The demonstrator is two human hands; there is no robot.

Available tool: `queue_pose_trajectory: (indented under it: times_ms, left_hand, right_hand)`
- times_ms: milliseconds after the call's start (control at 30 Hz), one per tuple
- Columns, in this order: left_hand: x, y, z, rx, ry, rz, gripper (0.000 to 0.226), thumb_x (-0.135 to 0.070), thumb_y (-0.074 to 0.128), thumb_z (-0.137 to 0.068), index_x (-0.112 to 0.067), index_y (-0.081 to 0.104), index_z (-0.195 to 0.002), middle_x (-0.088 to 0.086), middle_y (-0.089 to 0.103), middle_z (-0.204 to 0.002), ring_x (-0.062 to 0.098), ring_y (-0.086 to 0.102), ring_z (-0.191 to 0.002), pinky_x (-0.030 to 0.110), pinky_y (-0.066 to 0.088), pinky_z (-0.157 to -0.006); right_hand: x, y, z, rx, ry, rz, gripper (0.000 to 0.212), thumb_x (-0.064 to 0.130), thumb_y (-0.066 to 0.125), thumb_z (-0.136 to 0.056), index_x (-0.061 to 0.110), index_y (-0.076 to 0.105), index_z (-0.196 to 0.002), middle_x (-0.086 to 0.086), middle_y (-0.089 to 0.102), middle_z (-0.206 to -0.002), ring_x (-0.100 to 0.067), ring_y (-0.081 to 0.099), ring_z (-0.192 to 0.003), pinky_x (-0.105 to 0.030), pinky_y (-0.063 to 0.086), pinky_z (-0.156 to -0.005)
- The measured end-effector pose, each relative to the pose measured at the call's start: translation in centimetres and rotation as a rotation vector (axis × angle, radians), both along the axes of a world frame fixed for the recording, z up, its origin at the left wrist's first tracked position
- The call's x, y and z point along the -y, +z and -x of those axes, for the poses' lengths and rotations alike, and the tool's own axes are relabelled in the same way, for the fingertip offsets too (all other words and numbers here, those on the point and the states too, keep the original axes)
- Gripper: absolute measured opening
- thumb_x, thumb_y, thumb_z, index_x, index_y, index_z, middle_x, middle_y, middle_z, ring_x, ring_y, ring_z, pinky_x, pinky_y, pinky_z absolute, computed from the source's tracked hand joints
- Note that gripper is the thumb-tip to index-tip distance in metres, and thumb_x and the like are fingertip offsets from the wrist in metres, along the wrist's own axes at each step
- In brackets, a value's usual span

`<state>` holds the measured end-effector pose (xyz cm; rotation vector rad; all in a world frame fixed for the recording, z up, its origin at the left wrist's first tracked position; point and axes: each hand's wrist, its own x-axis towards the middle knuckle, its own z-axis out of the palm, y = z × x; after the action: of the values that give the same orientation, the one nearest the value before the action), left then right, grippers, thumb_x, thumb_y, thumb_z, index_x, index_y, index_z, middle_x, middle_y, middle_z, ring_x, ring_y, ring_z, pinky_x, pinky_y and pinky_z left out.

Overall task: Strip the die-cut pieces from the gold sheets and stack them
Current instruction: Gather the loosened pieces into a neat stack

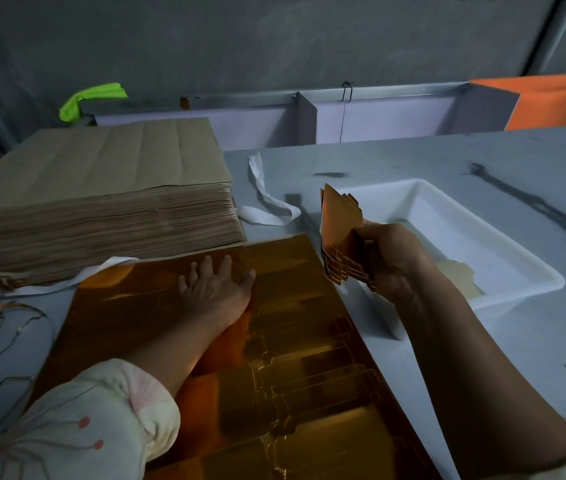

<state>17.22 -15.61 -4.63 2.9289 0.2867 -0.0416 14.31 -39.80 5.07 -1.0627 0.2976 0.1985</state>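
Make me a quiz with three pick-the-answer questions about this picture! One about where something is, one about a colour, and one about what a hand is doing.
1. Where is the white tray compared with the gold sheet?
A. left of it
B. right of it
C. under it

2. What colour is the crumpled thing behind the brown stack?
A. blue
B. pink
C. bright green

3. What is the right hand doing?
A. holding a bunch of gold pieces
B. lying flat and empty
C. pointing at the wall

Answers:
1 B, because the tray sits just past the sheet's right edge.
2 C, because it glows bright green against the grey wall.
3 A, because its fingers curl round the pieces, which stand upright.
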Motion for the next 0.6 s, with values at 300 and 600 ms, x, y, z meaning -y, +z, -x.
queue_pose_trajectory:
  times_ms: [300, 600]
  left_hand:
    - [2.0, 3.7, 3.0, 0.210, 0.059, 0.841, 0.048, -0.054, 0.036, -0.101, -0.015, 0.062, -0.112, 0.015, 0.063, -0.114, 0.027, 0.061, -0.097, 0.032, 0.047, -0.075]
    - [3.7, 6.4, 5.0, -0.342, 0.104, 1.587, 0.076, -0.060, 0.066, -0.066, -0.020, 0.059, -0.131, 0.012, 0.071, -0.116, 0.032, 0.065, -0.110, 0.043, 0.051, -0.087]
  right_hand:
    - [-2.1, -1.0, 0.1, 0.019, 0.001, 0.292, 0.021, 0.007, 0.042, -0.098, 0.008, 0.060, -0.110, -0.022, 0.065, -0.109, -0.037, 0.066, -0.097, -0.046, 0.056, -0.083]
    - [-5.6, -3.7, 1.2, 0.030, 0.017, 0.432, 0.023, 0.005, 0.047, -0.098, 0.017, 0.057, -0.114, -0.010, 0.069, -0.095, -0.025, 0.069, -0.080, -0.031, 0.055, -0.052]
